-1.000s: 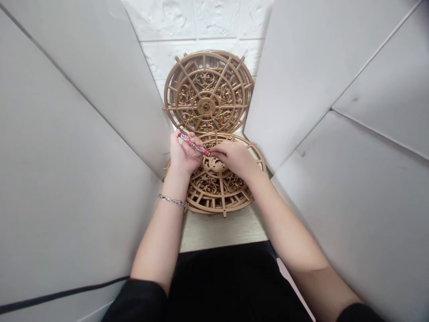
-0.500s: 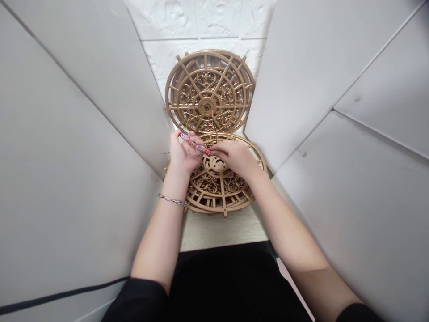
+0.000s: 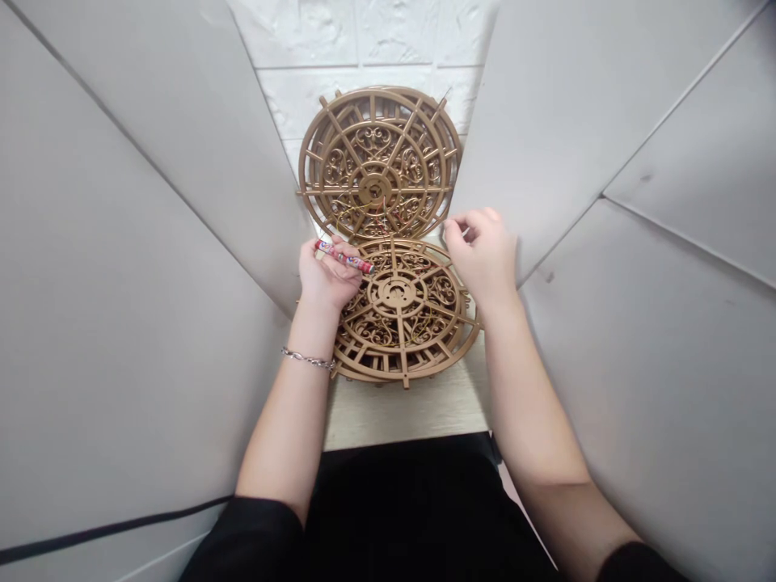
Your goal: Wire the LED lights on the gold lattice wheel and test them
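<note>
Nearest: black clothing (image 3: 418, 517) at the table edge, then a strip of pale wooden tabletop (image 3: 400, 412).

Left wrist wears a silver chain bracelet (image 3: 306, 360). The left hand (image 3: 324, 279) is closed around a slim red patterned stick (image 3: 344, 257), held slantwise above the near-left rim of a flat gold openwork plastic disc (image 3: 400, 323). The stick's tip is short of the disc's hub and not touching it.

The disc lies flat on the tabletop between the hands, hub bare.

The right hand (image 3: 482, 255) is lifted off by the far-right rim, fingers curled in. Cannot tell whether it pinches anything.

Fine coloured wires (image 3: 364, 212) trail behind the flat disc.

Farther: matching gold discs (image 3: 379, 162) lean against the white brick wall (image 3: 364, 40), grey panels (image 3: 121, 242) on both sides.

Judgement: work on the flat disc is mid-way, since neither hand is on its hub.
</note>
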`<state>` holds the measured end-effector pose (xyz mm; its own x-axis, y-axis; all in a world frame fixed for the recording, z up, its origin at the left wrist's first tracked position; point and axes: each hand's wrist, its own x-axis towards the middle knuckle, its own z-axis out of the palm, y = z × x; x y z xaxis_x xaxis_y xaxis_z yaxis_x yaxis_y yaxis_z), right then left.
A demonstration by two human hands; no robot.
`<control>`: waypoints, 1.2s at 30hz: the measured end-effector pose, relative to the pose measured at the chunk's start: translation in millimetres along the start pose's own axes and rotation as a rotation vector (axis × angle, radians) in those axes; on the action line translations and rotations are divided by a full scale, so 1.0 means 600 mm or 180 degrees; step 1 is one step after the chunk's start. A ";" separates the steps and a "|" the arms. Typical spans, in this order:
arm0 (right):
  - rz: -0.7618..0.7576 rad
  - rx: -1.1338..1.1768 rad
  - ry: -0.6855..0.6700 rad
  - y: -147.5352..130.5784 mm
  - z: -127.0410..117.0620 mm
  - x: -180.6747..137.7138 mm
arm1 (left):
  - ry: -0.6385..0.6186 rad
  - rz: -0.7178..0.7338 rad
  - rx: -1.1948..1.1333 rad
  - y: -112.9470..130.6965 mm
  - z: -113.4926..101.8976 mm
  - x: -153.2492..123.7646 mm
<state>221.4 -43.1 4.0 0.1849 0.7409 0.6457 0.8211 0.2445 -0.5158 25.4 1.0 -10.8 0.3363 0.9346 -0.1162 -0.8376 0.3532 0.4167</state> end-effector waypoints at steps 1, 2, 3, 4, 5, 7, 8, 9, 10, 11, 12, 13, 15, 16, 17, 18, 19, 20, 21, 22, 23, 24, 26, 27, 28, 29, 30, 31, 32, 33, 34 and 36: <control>-0.0130 0.0099 -0.0184 -0.006 -0.005 -0.002 | 0.0001 0.0017 -0.0019 0.000 0.000 0.000; -0.0265 0.0215 -0.0479 -0.011 -0.011 -0.005 | 0.0002 0.0025 -0.0039 0.000 0.001 0.000; -0.0381 0.0310 -0.0820 -0.014 -0.015 -0.007 | 0.0000 0.0027 -0.0056 0.000 0.001 -0.001; -0.0472 0.0357 -0.1144 -0.016 -0.018 -0.009 | 0.0000 0.0022 -0.0066 0.000 0.002 -0.001; -0.0540 0.0348 -0.1419 -0.016 -0.020 -0.011 | 0.0005 0.0022 -0.0070 0.000 0.002 -0.002; -0.0625 0.0260 -0.1788 -0.010 -0.018 -0.013 | 0.0030 0.0018 -0.0060 -0.001 0.005 -0.003; -0.0677 0.0223 -0.1917 -0.006 -0.015 -0.013 | 0.0051 0.0018 -0.0053 -0.001 0.006 -0.004; -0.0741 0.0198 -0.2029 -0.002 -0.011 -0.014 | 0.0076 0.0025 -0.0049 -0.001 0.007 -0.004; -0.0801 0.0173 -0.2120 0.003 -0.006 -0.014 | 0.0094 0.0030 -0.0043 -0.001 0.007 -0.004; -0.0851 0.0133 -0.2188 0.006 -0.002 -0.014 | 0.0097 0.0033 -0.0041 -0.001 0.008 -0.005; -0.0890 0.0076 -0.2239 0.008 0.003 -0.015 | 0.0089 0.0032 -0.0043 -0.001 0.008 -0.005; -0.0915 0.0006 -0.2277 0.009 0.008 -0.016 | 0.0072 0.0029 -0.0047 0.000 0.008 -0.004; -0.0926 -0.0104 -0.2332 0.009 0.016 -0.017 | 0.0029 0.0013 -0.0051 0.000 0.007 -0.004; -0.0940 -0.0124 -0.2350 0.007 0.020 -0.019 | 0.0017 0.0011 -0.0051 0.000 0.007 -0.004; -0.0969 -0.0128 -0.2356 0.005 0.025 -0.020 | 0.0016 0.0019 -0.0052 0.000 0.007 -0.005; -0.1007 -0.0135 -0.2356 0.003 0.029 -0.021 | 0.0023 0.0029 -0.0047 -0.001 0.008 -0.005; -0.1052 -0.0150 -0.2364 0.000 0.034 -0.023 | 0.0037 0.0040 -0.0043 -0.001 0.008 -0.005; -0.1100 -0.0172 -0.2376 -0.002 0.039 -0.024 | 0.0053 0.0051 -0.0039 -0.002 0.009 -0.006; -0.1141 -0.0192 -0.2374 -0.005 0.042 -0.025 | 0.0069 0.0061 -0.0037 -0.002 0.010 -0.006; -0.1163 -0.0203 -0.2333 -0.008 0.046 -0.025 | 0.0082 0.0068 -0.0036 -0.002 0.010 -0.006; -0.1167 -0.0192 -0.2242 -0.011 0.047 -0.025 | 0.0085 0.0074 -0.0040 -0.002 0.009 -0.006; -0.1156 -0.0148 -0.2091 -0.014 0.047 -0.025 | 0.0081 0.0076 -0.0049 -0.002 0.009 -0.005; -0.1107 0.0047 -0.1647 -0.017 0.042 -0.022 | 0.0052 0.0071 -0.0066 0.000 0.007 -0.004; -0.1083 0.0179 -0.1394 -0.018 0.038 -0.019 | 0.0041 0.0071 -0.0068 0.000 0.005 -0.003; -0.1068 0.0331 -0.1140 -0.018 0.033 -0.017 | 0.0031 0.0074 -0.0067 0.001 0.004 -0.002; -0.1065 0.0512 -0.0896 -0.017 0.027 -0.014 | 0.0029 0.0077 -0.0065 0.002 0.003 -0.001; -0.1057 0.0711 -0.0671 -0.017 0.020 -0.011 | 0.0039 0.0080 -0.0063 0.002 0.003 -0.001; -0.1020 0.0930 -0.0472 -0.017 0.014 -0.009 | 0.0053 0.0081 -0.0066 0.002 0.003 -0.001; -0.0942 0.1188 -0.0294 -0.018 0.008 -0.006 | 0.0063 0.0077 -0.0074 0.002 0.003 0.000; -0.0826 0.1487 -0.0146 -0.019 0.002 -0.004 | 0.0066 0.0070 -0.0083 0.002 0.004 0.000; -0.0682 0.1814 -0.0033 -0.020 -0.003 -0.002 | 0.0061 0.0063 -0.0088 0.001 0.004 -0.001; -0.0373 0.2503 0.0100 -0.023 -0.013 0.001 | 0.0026 0.0057 -0.0081 0.000 0.004 -0.001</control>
<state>214.4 -50.8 16.1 0.1456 0.6680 0.7298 0.2163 0.6983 -0.6823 26.1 0.3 -8.2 0.3176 0.9411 -0.1162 -0.8543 0.3372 0.3956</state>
